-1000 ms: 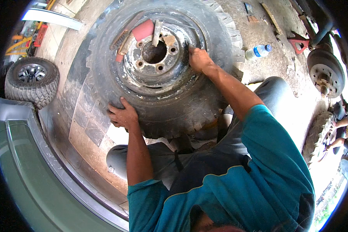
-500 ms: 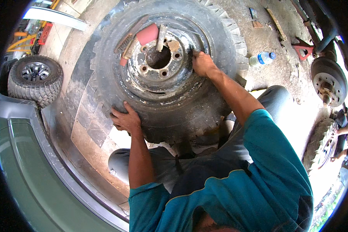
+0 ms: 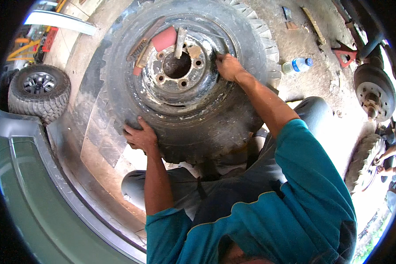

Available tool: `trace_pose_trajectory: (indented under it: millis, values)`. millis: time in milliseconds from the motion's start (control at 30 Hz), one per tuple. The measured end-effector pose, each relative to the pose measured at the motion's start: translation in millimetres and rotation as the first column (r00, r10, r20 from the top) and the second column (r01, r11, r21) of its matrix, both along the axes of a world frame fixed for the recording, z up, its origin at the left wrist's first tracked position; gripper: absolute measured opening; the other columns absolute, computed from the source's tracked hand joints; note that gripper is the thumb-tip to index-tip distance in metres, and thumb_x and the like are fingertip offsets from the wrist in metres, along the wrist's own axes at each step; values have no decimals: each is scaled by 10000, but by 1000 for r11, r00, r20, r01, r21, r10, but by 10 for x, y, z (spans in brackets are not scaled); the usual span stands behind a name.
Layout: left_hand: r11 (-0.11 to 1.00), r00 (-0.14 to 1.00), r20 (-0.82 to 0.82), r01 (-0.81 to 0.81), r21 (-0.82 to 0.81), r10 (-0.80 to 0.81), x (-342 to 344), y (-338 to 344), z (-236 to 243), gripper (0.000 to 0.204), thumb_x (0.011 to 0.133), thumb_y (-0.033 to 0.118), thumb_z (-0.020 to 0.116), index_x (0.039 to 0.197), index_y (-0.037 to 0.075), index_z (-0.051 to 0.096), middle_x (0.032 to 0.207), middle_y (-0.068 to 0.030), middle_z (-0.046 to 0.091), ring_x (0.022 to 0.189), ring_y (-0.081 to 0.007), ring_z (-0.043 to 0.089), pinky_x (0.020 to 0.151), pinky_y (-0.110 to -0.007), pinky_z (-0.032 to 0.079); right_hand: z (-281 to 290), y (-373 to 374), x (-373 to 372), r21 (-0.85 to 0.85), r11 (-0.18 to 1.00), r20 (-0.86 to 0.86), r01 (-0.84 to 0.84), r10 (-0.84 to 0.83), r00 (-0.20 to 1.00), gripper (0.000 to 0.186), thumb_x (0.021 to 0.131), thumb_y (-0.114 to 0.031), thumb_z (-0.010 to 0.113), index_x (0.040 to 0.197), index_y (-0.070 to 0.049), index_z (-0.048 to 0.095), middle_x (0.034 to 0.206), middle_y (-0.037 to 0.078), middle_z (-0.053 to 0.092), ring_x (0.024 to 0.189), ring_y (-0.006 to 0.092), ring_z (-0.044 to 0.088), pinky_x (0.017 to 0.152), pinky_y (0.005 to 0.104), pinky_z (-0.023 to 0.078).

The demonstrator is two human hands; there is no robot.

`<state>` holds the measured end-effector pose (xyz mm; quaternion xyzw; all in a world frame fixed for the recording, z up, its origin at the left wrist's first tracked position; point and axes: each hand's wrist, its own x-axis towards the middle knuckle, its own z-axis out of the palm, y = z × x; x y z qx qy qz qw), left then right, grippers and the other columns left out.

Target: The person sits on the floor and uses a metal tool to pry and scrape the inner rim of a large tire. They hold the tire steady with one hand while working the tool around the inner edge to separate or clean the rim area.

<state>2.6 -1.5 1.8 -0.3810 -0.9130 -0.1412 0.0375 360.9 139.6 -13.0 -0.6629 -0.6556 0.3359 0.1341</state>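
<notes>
A large tyre (image 3: 193,138) on a worn, flaking steel rim (image 3: 180,97) lies flat before me. My left hand (image 3: 141,137) rests spread on the tyre's near-left side. My right hand (image 3: 229,67) is closed at the right inner side of the rim, on something I cannot make out. On the rim lie a wire brush (image 3: 137,49), a red sheet piece (image 3: 164,38), a pale stick-like piece (image 3: 179,44) and a tan scrap (image 3: 194,52).
A spare wheel (image 3: 38,93) and green car bodywork (image 3: 44,189) are left. Right are a bottle (image 3: 297,66), scraper (image 3: 289,20), wooden strip (image 3: 313,25), red stand (image 3: 344,56), brake disc (image 3: 373,92) and another person's hands (image 3: 385,160) by a tyre.
My right hand has shifted slightly along the rim's inner side. The surroundings shift a little in view as the camera moves. The other person's hands at the right have moved slightly.
</notes>
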Motion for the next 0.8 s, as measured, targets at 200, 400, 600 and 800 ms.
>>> trace_pose_trajectory:
  millis: [200,400,600,800]
  values:
    - [1000,1000,-6,9,-2,-9,-11,-2,-3,783,949,613,550,1516,98,387,1481,-274,409,1361,-461,408,1128,-612,250,-114,-7,102,-11,996,35,-84,84,996,325,922,-160,520,1141,29,668,1115,298,680,1072,456,664,958,503,541]
    - [1000,1000,-23,-5,-10,5,-54,-9,-57,777,943,622,558,1516,123,391,1488,-245,413,1377,-440,397,1128,-598,252,-151,-80,69,30,1000,-4,-10,10,1000,305,906,-152,536,1116,7,690,1067,250,710,977,434,701,876,490,578]
    - [1000,1000,-22,7,8,-7,-38,3,-27,764,941,621,561,1505,130,404,1485,-255,413,1384,-438,391,1126,-594,259,-143,55,147,-4,990,97,-140,140,985,286,893,-168,542,1018,8,730,1113,251,702,1024,391,697,910,455,566]
    - [1000,1000,22,4,18,-5,-10,30,-2,755,939,592,583,1502,120,409,1481,-257,420,1387,-448,381,1117,-604,261,-42,5,106,-102,995,-7,-10,10,1000,279,888,-127,539,1042,22,717,1135,262,697,1079,403,685,946,482,549]
